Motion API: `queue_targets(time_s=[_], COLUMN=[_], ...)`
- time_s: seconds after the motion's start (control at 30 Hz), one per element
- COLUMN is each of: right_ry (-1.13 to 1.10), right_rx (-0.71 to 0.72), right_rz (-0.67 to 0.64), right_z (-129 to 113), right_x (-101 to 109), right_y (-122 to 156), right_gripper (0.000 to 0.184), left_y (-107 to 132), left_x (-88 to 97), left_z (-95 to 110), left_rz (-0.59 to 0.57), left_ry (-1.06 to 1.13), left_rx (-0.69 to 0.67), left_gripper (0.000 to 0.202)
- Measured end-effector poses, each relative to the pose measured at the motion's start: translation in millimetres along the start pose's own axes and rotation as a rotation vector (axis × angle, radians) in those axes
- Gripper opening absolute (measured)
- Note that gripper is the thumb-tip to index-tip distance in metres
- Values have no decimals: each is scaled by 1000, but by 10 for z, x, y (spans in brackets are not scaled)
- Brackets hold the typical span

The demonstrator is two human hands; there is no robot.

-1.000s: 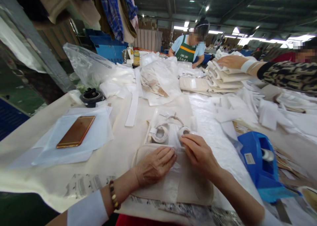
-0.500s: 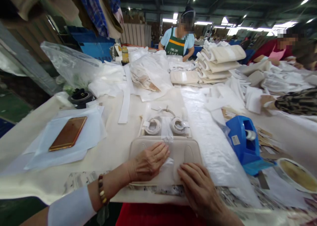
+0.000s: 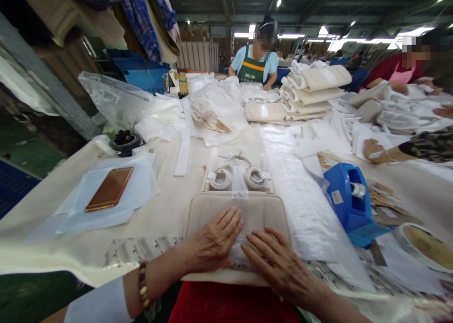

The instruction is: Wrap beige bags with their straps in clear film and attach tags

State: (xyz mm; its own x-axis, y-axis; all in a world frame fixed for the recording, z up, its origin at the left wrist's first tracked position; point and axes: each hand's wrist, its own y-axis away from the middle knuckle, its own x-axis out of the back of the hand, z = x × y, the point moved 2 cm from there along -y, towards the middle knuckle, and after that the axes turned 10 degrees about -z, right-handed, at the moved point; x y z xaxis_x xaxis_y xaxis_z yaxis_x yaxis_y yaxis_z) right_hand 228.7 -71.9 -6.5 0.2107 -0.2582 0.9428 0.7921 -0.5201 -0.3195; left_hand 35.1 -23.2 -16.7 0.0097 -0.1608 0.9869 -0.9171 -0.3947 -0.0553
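In front of me a beige bag point(image 3: 255, 208) lies flat near the table's front edge. My left hand point(image 3: 215, 238) rests on its panel with outstretched fingers. Beside it, my right hand point(image 3: 276, 259) lies on the lower right of the panel, fingers extended and slightly apart. Above the panel are two coils, a left coil point(image 3: 220, 177) and a right coil point(image 3: 253, 176), each with a white wrap, and a thin wrapped handle point(image 3: 242, 156). A translucent strip point(image 3: 239, 183) runs between the coils onto the panel. The bag's lower middle is partly hidden by my hands.
Right of the bag lie white plastic sheeting point(image 3: 300, 205) and a blue tape dispenser point(image 3: 345, 202). A phone point(image 3: 109, 189) sits on pale sheets at left. Beige pieces are stacked point(image 3: 314, 87) behind. A co-worker's hand point(image 3: 375, 149) reaches in from the right.
My right hand has slid left across the panel, closer to my left hand. The view has shifted slightly. The co-worker's hand at right has moved a little left.
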Motion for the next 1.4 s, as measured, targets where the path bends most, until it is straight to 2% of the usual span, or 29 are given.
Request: queue_targets(time_s=[0.1,0.17,0.43,0.53,0.6,0.67,0.73,0.8,0.83,0.9,0.97,1.03,1.2,1.3,1.4], right_ry=[20,23,23,-25,-26,-18,-29,-33,-30,-43,-87,-137,-221,-206,-165], right_rx=[147,197,200,104,-39,-177,-212,-181,-167,-164,-191,-188,-78,-46,-55], right_rz=[23,42,100,135,186,183,76,-64,-112,-129,-68,0,147,239,262], right_z=[12,6,9,126,202,225,171,67,15,-62,-106,-152,-412,-570,-644], right_x=[56,68,170,250,283,282,239,167,126,45,-30,-92,-149,-163,-208], right_y=[-40,-64,-102,125,358,577,709,744,737,699,653,591,218,-35,-141], right_gripper=[31,27,25,26,25,24,26,40,44,40,32,32,36,42,43], left_y=[-24,-43,-131,-153,-164,-176,-189,-201,-205,-211,-218,-235,-309,-335,-321], left_x=[26,34,28,74,124,181,236,282,301,332,365,405,488,447,310], left_z=[17,40,148,107,56,5,-36,-72,-90,-128,-168,-202,-250,-238,-169], left_rz=[-2,0,37,35,7,-22,-44,-58,-67,-78,-88,-97,-119,-112,-89], left_ry=[-5,-26,-233,-196,-152,-100,-54,-22,-10,16,45,68,71,49,13], left_rx=[18,24,96,113,115,109,100,99,101,103,100,93,104,108,90], left_gripper=[73,72,59,61,64,65,65,65,66,66,67,67,64,61,61])
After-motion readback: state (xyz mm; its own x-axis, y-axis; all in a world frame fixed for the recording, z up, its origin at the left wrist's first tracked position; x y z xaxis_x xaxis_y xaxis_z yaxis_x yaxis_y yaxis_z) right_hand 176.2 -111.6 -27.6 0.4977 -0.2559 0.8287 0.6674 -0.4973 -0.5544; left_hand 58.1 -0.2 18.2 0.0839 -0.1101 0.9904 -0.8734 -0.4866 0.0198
